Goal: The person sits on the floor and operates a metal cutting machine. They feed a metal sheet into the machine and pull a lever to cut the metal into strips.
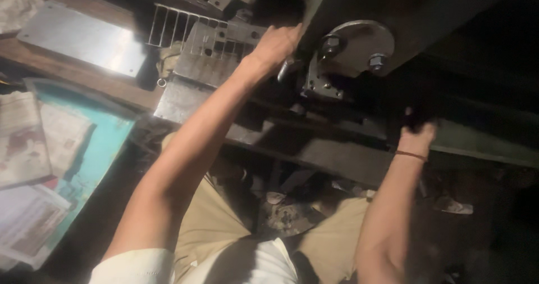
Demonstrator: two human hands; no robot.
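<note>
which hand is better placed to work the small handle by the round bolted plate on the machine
Left, most likely. The left hand is already up at the machine, right beside the small handle and the round bolted plate. The right hand reaches lower, into a dark part of the frame, farther from it.

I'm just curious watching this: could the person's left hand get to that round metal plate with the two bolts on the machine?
Probably yes. The left hand is already up at the machine beside the round metal plate, and nothing visible lies between them. The right hand is lower, in shadow.
</note>
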